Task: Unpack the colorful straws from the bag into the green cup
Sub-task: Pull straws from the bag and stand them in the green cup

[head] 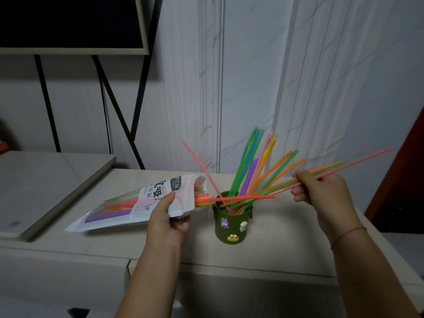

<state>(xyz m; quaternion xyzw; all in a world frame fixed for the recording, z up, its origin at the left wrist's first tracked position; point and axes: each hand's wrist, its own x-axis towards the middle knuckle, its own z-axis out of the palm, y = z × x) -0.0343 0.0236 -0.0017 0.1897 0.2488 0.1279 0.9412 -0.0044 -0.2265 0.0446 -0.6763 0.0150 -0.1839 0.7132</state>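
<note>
Head view: R grip (321, 193) pinches a few straws (252, 197) mid-length, tails at bag (137, 203) mouth, crossing over green cup (231, 226) near worktop (286, 239) front edge. L grip (167, 216) clamps bag, mouth tilted cupward, prob. to steady the pull. Others stand in cup.

We see the scene through one wide-angle camera worn on the head, facing forward and tilted down over a pale counter (286, 237). It sits close: both forearms (151, 271) enter from the bottom edge, and the left hand (169, 219) and right hand (321, 191) fill the lower middle, with the green cup (231, 228) between them near the centre. The wide lens (upright lines lean at the sides) also takes in the wall (252, 76) behind and a dark screen (68, 19) at upper left.
</note>
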